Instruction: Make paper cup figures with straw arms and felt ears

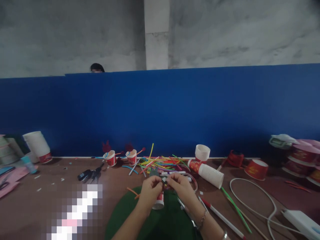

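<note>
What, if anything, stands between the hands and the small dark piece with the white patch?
Nothing visible: the left hand and right hand both have fingertips at the small dark piece. The red-and-white cup shows below it, not between.

I see a plain blue partition panel (160,110), a dark green round mat (130,213), and red-and-white paper cups with golden markings (256,169).

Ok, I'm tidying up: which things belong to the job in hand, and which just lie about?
Likely in use:
- small dark held piece
- red-and-white paper cup nearest the hands
- thin coloured sticks

Probably lying about:
- black keys
- looped white cable
</note>
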Available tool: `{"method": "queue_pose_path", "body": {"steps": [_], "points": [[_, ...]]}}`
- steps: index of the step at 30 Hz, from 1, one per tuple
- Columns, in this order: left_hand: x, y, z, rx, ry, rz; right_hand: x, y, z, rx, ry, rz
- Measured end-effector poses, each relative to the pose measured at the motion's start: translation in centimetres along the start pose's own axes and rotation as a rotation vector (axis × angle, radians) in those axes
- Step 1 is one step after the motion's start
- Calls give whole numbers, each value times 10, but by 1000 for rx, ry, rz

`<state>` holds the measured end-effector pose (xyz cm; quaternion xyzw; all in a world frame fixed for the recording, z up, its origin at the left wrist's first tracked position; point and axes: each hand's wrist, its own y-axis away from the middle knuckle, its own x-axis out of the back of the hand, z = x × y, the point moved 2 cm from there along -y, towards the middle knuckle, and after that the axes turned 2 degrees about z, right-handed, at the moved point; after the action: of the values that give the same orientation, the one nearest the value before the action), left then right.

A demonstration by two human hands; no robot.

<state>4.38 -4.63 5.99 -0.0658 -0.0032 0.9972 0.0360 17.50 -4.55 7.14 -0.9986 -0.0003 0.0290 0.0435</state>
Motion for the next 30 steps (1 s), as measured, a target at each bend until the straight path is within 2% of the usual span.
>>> {"method": "queue_pose_path", "body": {"steps": [5, 9, 11, 13, 15, 16, 18, 23, 30], "points": [[-1, 0, 1, 28, 2, -27, 1, -2, 1, -22, -23, 18], [1, -2, -2, 16, -38, 6, 2, -1, 1, 32, 136, 26], [3, -4, -4, 5, -70, 19, 4, 2, -3, 182, 327, 89], [4, -6, -6, -11, -104, 21, 4, 8, -10, 432, 550, 139], [4, -7, -6, -35, -138, 17, 3, 13, -14, 626, 720, 119], [5, -7, -5, -50, -156, 13, 2, 14, -15, 671, 767, 90], [5, -6, -3, -83, -192, 7, 1, 14, -14, 668, 807, 31], [4, 0, 3, -151, -279, -7, 3, 8, -11, 540, 782, -84], [4, 0, 2, -210, -375, -48, 6, 5, -13, 427, 645, -136]]}}
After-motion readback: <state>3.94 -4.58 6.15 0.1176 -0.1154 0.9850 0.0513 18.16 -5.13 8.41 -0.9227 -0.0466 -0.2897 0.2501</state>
